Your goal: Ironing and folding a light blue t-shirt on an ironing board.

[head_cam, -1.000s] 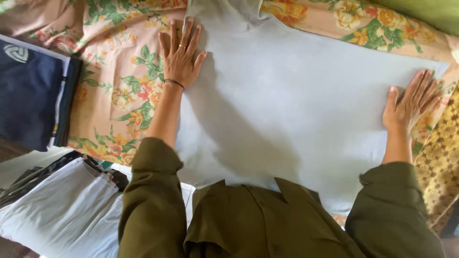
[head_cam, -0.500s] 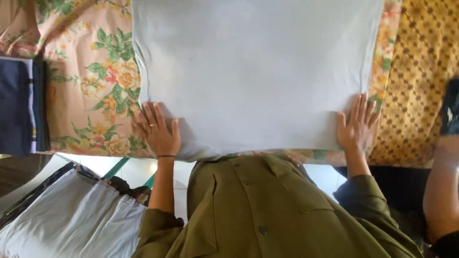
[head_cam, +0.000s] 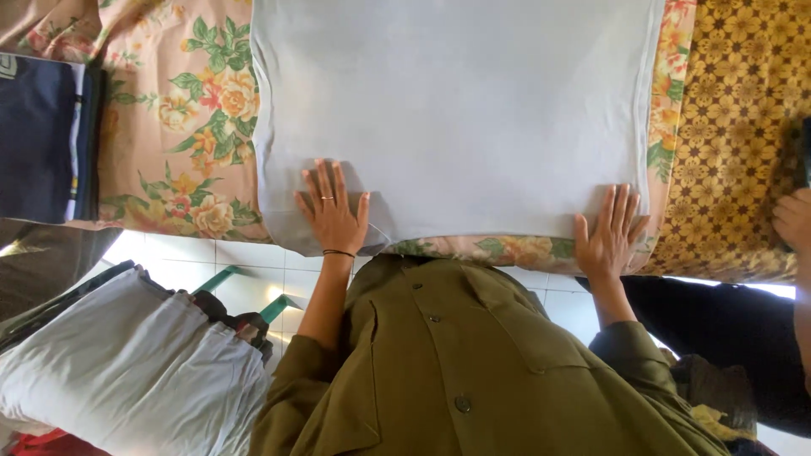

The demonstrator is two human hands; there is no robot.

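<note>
Both hands lie flat, palms down, on the near edge of a pale grey cloth spread smooth over a floral-printed cover. The left hand rests with its fingers spread and pointing away from the body, a ring on one finger and a thin dark band at the wrist; its forearm runs bare back to an olive-green sleeve pushed up near the elbow. The right hand sits well apart from it along the same edge, fingers close together and angled slightly outward, its heel at the hem where the cloth meets the floral cover. Neither hand grips anything: both are open and pressing down on the fabric, which stretches away from the fingertips and fills the space between and beyond the two hands. Beyond the left hand's outer side lies a folded navy garment, and nearer the body on that side is a heap of folded pale cloth. Past the right hand's outer side is a yellow-and-brown patterned cloth, where another person's hand shows at the frame edge.
</note>
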